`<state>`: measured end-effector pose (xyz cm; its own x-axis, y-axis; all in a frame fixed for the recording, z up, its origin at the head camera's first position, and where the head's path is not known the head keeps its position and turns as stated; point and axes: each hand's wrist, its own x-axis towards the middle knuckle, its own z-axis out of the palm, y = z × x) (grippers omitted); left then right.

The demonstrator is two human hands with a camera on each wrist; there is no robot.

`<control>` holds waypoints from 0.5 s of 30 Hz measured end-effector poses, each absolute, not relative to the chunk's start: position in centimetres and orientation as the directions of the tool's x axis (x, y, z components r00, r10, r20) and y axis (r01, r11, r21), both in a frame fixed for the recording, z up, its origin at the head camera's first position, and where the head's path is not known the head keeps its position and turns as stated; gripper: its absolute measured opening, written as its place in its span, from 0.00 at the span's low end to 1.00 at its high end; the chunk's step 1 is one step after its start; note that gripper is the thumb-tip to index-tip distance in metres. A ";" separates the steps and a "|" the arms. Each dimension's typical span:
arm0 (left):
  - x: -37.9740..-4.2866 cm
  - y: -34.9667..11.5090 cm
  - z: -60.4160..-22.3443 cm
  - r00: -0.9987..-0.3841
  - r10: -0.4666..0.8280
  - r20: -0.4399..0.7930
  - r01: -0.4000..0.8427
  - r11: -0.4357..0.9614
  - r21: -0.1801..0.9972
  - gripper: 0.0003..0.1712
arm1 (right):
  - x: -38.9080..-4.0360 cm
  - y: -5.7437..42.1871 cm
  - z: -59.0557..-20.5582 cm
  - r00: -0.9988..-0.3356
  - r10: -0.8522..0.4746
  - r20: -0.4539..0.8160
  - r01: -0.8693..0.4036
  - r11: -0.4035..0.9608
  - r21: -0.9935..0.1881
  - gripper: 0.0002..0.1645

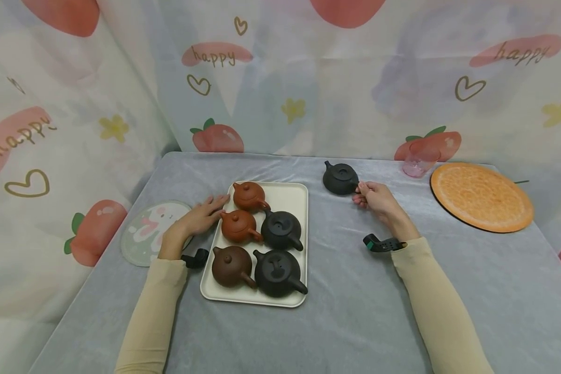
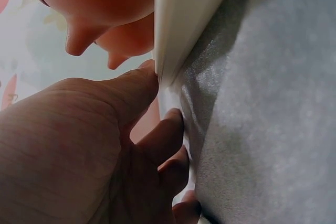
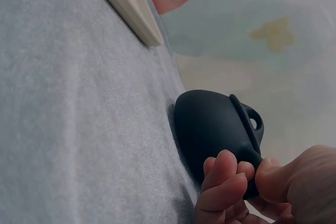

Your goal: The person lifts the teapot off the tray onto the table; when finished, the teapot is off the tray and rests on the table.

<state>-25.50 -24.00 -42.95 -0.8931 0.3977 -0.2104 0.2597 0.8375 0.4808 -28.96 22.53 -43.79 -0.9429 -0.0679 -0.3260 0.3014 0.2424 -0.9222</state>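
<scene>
In the head view, my right hand (image 1: 377, 200) pinches the handle of a black teapot (image 1: 340, 179) between thumb and fingers. That teapot's spout points away to the back left; the right wrist view shows its dark round body (image 3: 212, 127) at the grey cloth. My left hand (image 1: 200, 217) touches the left edge of a cream tray (image 1: 287, 193), its thumb against the rim in the left wrist view. On the tray are two orange-brown teapots (image 1: 249, 195), a dark brown teapot (image 1: 232, 266) and two black teapots (image 1: 278, 272).
A round mat with a rabbit picture (image 1: 140, 236) lies partly under the left forearm. To the far right is an orange round mat (image 1: 481, 197), with a pink clear cup (image 1: 416, 163) behind it. A printed curtain (image 1: 271, 93) hangs behind the grey cloth-covered table (image 1: 346, 322).
</scene>
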 end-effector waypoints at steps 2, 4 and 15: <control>-25.5 -24.0 -42.9 -0.892 0.400 -0.210 0.262 0.837 0.480 0.32 | -29.0 22.6 -43.8 -0.942 -0.067 -0.330 0.304 0.246 -0.920 0.22; -25.5 -24.0 -42.9 -0.891 0.402 -0.210 0.265 0.838 0.477 0.32 | -29.0 22.6 -43.9 -0.942 -0.070 -0.330 0.303 0.253 -0.919 0.22; -25.5 -24.0 -42.9 -0.891 0.404 -0.210 0.264 0.834 0.484 0.31 | -28.9 22.6 -43.7 -0.934 -0.064 -0.351 0.320 0.285 -0.903 0.28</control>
